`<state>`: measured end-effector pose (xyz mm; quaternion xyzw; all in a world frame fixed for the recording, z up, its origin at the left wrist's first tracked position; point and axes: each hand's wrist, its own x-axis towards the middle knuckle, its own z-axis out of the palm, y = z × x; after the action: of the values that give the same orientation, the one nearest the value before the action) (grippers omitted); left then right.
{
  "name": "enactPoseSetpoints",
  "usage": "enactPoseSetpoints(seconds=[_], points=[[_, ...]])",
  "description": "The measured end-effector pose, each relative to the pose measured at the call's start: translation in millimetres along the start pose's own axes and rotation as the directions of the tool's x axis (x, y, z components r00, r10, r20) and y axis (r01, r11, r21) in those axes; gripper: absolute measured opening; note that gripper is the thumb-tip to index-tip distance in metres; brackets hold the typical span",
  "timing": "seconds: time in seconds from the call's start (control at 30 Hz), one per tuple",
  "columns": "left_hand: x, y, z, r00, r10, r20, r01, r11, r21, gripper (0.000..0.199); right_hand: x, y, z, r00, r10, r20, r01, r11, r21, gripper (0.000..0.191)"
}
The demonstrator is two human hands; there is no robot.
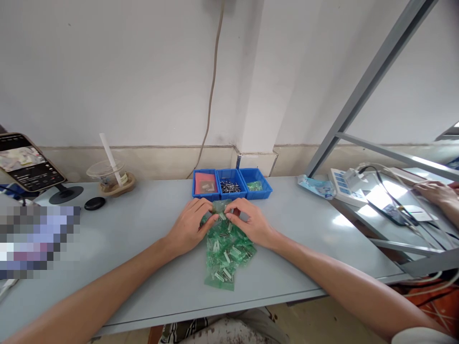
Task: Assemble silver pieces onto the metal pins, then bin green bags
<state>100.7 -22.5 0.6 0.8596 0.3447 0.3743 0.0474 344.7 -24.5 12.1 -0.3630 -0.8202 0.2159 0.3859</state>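
Between my two hands is a small green plastic bag (221,206). My left hand (190,222) pinches its left side with thumb and fingers. On the other side my right hand (251,220) pinches the bag's right edge. Under and in front of the hands lies a pile of similar green bags (229,255), holding small white and metallic parts. Just beyond the hands stand three blue bins: the left bin (206,196) holds a reddish packet (205,181), the middle bin (231,195) many small metal pins (230,186), the right bin (263,194) some green pieces (254,186).
A phone (30,162) on a stand, a cup with a straw (110,160) and a black round object (95,203) are at the left. To the right are a blue-white packet (315,186), a power strip (346,186), a metal frame (373,71) and another person's hand (435,191).
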Motion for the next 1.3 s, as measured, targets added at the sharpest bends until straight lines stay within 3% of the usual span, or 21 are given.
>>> enactPoseSetpoints(seconds=[0.33,0.57,0.93,1.13,1.3], points=[[0.5,4.9,-3.7,0.999,0.028,-0.028,-0.029,0.999,-0.038,0.017,-1.9,6.8,1.8,0.994,0.106,-0.019,-0.106,0.994,0.036,0.025],[1.5,2.7,-4.2,0.996,0.091,-0.016,-0.092,0.995,-0.033,0.017,-2.0,6.8,3.7,0.996,0.087,-0.029,-0.085,0.994,0.066,0.024],[-1.5,3.5,-3.7,0.999,0.048,-0.008,-0.049,0.998,-0.042,0.022,-0.6,3.2,1.3,0.996,0.093,-0.014,-0.093,0.995,0.032,0.018],[-1.4,2.2,-2.3,0.996,0.09,-0.014,-0.09,0.994,-0.068,0.03,0.3,5.0,0.7,0.996,0.065,-0.068,-0.065,0.998,0.01,0.021],[-1.8,-0.9,2.9,0.993,0.117,-0.016,-0.118,0.99,-0.081,0.035,0.3,5.3,1.4,0.988,0.145,-0.046,-0.143,0.989,0.046,0.024]])
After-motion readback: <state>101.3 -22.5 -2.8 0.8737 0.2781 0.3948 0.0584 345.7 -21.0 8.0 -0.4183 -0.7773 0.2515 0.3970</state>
